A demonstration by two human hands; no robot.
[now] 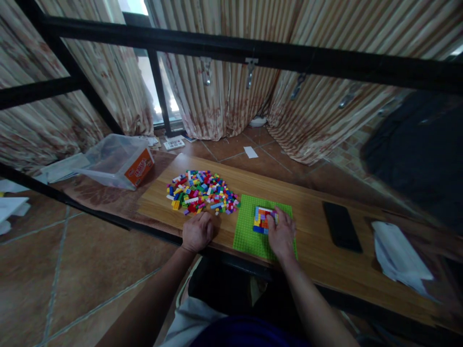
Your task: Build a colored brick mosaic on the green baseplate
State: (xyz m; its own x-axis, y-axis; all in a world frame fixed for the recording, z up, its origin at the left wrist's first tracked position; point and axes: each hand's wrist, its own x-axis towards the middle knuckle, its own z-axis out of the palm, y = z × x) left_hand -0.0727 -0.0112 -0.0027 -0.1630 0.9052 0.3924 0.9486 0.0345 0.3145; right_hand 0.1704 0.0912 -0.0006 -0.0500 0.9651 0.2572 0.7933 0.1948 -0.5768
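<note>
A heap of small coloured bricks [201,191] lies on the wooden table [311,212]. To its right sits a green baseplate [248,226] bearing a small patch of joined bricks [263,218]. My left hand [197,231] rests on the table just below the heap, fingers curled into a loose fist; nothing shows in it. My right hand [281,233] lies on the baseplate, its fingertips pressed against the right side of the brick patch.
A black phone [341,225] lies right of the baseplate, and crumpled white paper [396,255] beyond it. A clear plastic tub [117,161] with an orange label stands on the floor at left. Black metal bars [231,46] and curtains stand behind.
</note>
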